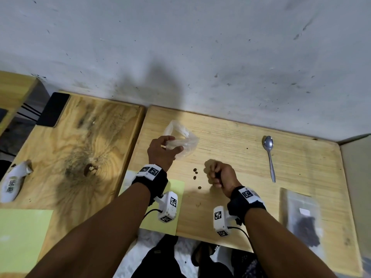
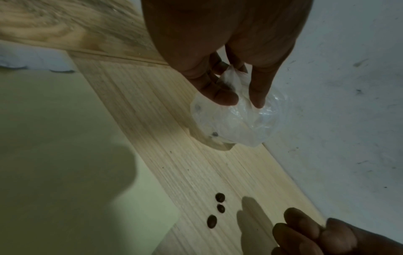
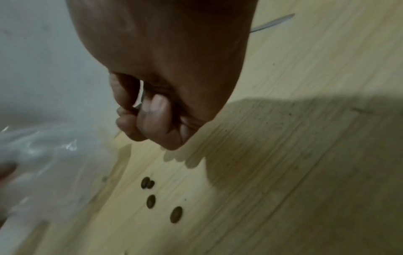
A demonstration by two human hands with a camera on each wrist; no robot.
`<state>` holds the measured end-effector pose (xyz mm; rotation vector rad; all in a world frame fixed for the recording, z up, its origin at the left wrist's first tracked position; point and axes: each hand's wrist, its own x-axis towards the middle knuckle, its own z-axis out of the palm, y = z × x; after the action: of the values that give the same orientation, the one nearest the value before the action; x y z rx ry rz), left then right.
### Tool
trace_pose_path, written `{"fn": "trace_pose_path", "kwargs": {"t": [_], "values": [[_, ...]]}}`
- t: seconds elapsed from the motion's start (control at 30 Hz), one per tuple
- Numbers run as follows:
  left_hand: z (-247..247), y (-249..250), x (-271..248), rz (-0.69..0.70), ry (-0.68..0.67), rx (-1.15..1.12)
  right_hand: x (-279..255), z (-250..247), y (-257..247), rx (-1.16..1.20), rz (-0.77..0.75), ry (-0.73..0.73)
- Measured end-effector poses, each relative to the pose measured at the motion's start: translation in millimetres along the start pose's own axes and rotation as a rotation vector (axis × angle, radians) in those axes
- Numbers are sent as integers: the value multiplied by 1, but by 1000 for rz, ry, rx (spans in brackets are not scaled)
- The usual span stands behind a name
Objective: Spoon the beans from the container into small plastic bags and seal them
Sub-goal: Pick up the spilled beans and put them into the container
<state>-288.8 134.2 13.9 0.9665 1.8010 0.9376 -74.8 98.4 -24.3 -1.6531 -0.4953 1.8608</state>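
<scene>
My left hand (image 1: 166,149) pinches the mouth of a clear, crumpled plastic bag (image 1: 180,137) just above the light wooden table (image 1: 241,197). In the left wrist view the thumb and fingers (image 2: 242,101) close on the bag (image 2: 240,124), which holds one or two beans. Several loose brown beans (image 1: 195,173) lie on the wood between my hands. My right hand (image 1: 215,175) is curled into a fist beside them, thumb pressed on the index finger (image 3: 148,117); something dark, apparently beans, shows inside the curl. The metal spoon (image 1: 270,157) lies untouched to the right.
A flat clear bag with dark beans (image 1: 303,219) lies at the table's right edge. A yellow-green sheet (image 1: 160,217) sits under my left wrist. On the stained left board are a black phone (image 1: 53,109) and a white packet (image 1: 14,181). A grey wall backs the table.
</scene>
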Motion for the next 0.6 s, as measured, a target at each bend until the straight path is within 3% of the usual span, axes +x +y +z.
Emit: {"fn": "trace_pose_path", "kwargs": {"t": [0.17,0.27,0.6], "values": [[4,-4,-4,3,-7,1,-5,11,6,-443,-254,69],[3,-6,-4,-4,-11,-18,4,13,23,-705,-419,0],[-4,-10,4,7,14,-5,16,15,33,-1022,-471,20]]}}
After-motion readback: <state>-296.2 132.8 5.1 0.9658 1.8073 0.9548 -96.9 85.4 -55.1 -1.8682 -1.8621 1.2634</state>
